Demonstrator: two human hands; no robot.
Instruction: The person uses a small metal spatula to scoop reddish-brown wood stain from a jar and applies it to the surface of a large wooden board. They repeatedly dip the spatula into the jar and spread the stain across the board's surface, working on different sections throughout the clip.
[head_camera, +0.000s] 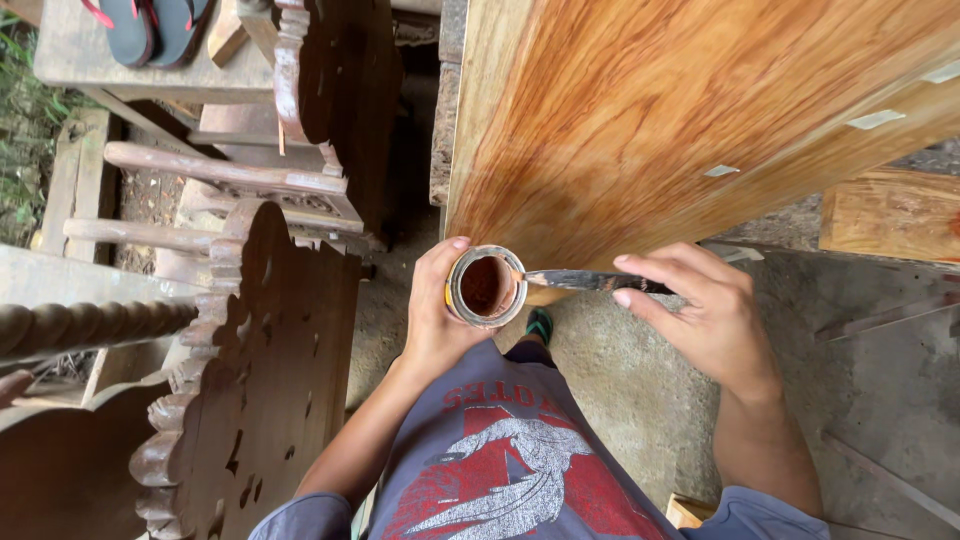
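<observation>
Right now the left hand (435, 310) is wrapped around a small open can (486, 287) with a yellow side and metal rim, reddish-brown finish inside, grip clamped on it at chest height. Right hand (705, 310) pinches the dark handle of a brush (585, 281), fingers closed on it, its tip resting across the can's rim. Just above both hands stands a large glossy wooden panel (650, 120), orange-brown grain, with pale tape bits near its right edge. Concrete floor (620, 400) below, one foot in a green sandal (540, 324). Carved dark furniture pieces (260, 360) to the left; pair of dark flip-flops (150, 25) with red straps on a desk, top left.
</observation>
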